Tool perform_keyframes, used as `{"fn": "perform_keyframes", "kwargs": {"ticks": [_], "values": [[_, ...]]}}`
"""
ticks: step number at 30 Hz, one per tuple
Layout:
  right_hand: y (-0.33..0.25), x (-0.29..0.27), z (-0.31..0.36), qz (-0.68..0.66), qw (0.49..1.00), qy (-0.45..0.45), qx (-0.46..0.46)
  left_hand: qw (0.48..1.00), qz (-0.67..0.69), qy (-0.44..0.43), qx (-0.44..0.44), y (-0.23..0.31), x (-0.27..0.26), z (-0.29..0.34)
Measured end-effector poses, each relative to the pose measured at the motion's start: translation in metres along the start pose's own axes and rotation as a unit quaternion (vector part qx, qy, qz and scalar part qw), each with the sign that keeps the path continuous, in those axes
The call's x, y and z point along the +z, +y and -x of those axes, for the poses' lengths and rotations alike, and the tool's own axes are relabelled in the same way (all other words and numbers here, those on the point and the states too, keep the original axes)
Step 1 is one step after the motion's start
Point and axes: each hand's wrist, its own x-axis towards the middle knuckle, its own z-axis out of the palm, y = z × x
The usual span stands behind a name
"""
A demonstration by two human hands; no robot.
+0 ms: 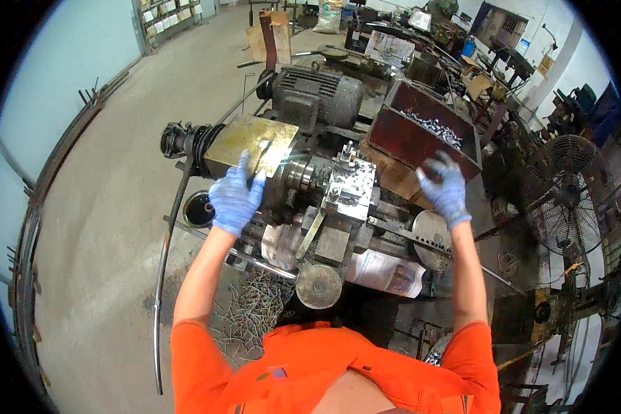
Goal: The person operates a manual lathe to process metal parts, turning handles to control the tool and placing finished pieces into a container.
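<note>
My left hand (236, 200), in a blue glove, is at the near edge of the yellowish metal cover (245, 138) on the lathe's headstock. Its fingers point up over the cover with the thumb apart, and nothing shows in them. A small dark piece (263, 146) lies on the cover. To the right of the headstock are the chuck (301, 174) and a tool post (352, 190) strewn with metal chips. My right hand (448, 192), gloved alike, hovers by the near side of a dark red box (410, 134) holding small shiny metal parts. Its fingers are bent and spread, with nothing visible between them.
An electric motor (317, 93) stands behind the headstock. A round handwheel (319, 286) juts out near my body. Thin metal rods (252, 310) lie heaped on the floor. A long bar (165, 276) slants down at left, and a large fan (566, 193) stands at right.
</note>
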Motion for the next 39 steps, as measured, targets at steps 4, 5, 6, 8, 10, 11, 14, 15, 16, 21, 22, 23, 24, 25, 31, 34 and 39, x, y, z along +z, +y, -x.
{"fn": "perform_keyframes", "kwargs": {"ticks": [4,5,6,8,10,11,14,15,16,21,22,23,24,25,31,34,39], "values": [[0.009,0.008,0.076,-0.032,0.996,-0.076,0.022,0.995,0.08,0.019,0.06,0.001,0.019,0.002],[0.007,0.005,0.092,-0.053,0.992,-0.1,0.053,0.991,0.113,0.022,0.062,0.008,0.012,0.005],[0.011,0.005,0.107,-0.074,0.99,-0.104,0.062,0.987,0.144,0.024,0.064,0.014,0.007,0.012],[0.023,0.007,0.135,-0.11,0.984,-0.111,0.085,0.977,0.196,0.017,0.075,0.033,-0.001,0.024],[0.029,0.005,0.151,-0.131,0.978,-0.11,0.121,0.969,0.23,0.001,0.094,0.054,-0.005,0.031],[0.03,0.003,0.157,-0.141,0.974,-0.108,0.139,0.966,0.241,-0.008,0.094,0.063,-0.002,0.033],[0.028,-0.005,0.166,-0.138,0.973,-0.099,0.154,0.962,0.254,-0.017,0.101,0.078,0.026,0.033],[0.026,-0.007,0.167,-0.132,0.975,-0.093,0.155,0.966,0.241,-0.034,0.092,0.079,0.032,0.035],[0.02,-0.014,0.165,-0.136,0.977,-0.079,0.143,0.968,0.229,-0.052,0.087,0.082,0.038,0.038],[0.019,-0.017,0.169,-0.16,0.958,-0.108,0.212,0.981,0.152,-0.094,0.075,0.077,0.042,0.054],[0.015,-0.019,0.167,-0.173,0.948,-0.119,0.239,0.98,0.158,-0.091,0.084,0.075,0.038,0.054],[0.02,-0.016,0.172,-0.152,0.963,-0.102,0.199,0.979,0.172,-0.077,0.084,0.072,0.031,0.055],[0.03,-0.01,0.179,-0.131,0.975,-0.085,0.158,0.977,0.186,-0.063,0.084,0.069,0.021,0.055],[0.036,-0.008,0.184,-0.107,0.985,-0.066,0.119,0.974,0.203,-0.048,0.086,0.066,0.011,0.052],[0.05,-0.018,0.21,-0.165,0.951,-0.047,0.256,0.977,0.177,0.108,0.061,0.027,-0.013,0.008],[0.058,-0.037,0.224,-0.082,0.963,-0.043,0.252,0.988,0.144,0.056,0.028,0.0,0.014,0.001],[0.099,-0.07,0.276,-0.019,0.945,-0.002,0.328,0.977,0.158,-0.145,-0.01,0.0,-0.007,-0.007]]}}
